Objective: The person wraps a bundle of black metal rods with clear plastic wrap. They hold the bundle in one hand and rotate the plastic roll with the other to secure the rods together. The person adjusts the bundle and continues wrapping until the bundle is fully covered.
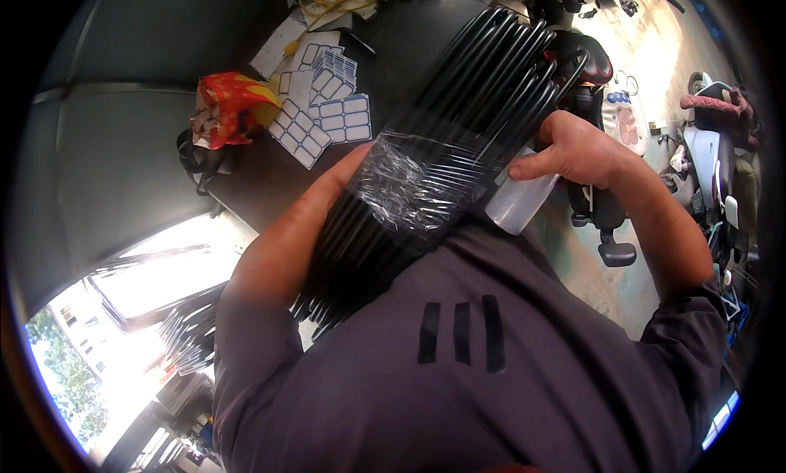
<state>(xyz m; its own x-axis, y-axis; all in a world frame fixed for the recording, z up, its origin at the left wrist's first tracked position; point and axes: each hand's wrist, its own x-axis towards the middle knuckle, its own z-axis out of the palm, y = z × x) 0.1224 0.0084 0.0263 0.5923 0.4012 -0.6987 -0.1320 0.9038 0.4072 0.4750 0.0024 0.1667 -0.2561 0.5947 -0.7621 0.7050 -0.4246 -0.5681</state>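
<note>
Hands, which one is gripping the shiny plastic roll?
The right hand: its thumb lies on the plastic roll. The left hand is mostly hidden by the bundle of black rods.

Our right hand (569, 148) curls in a grasp at two o'clock, thumb toward eight, elbow bent; our left forearm (299, 215) angles toward one o'clock, left hand (357, 159) mostly hidden.

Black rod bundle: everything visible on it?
The bundle is many slim, glossy black rods side by side, some hooked at the upper end; metal or plastic, unclear. It slants from lower left to upper right, with crinkled clear film across its middle. The left hand is partly hidden behind it; the right hand holds a film roll at its right side.
</note>
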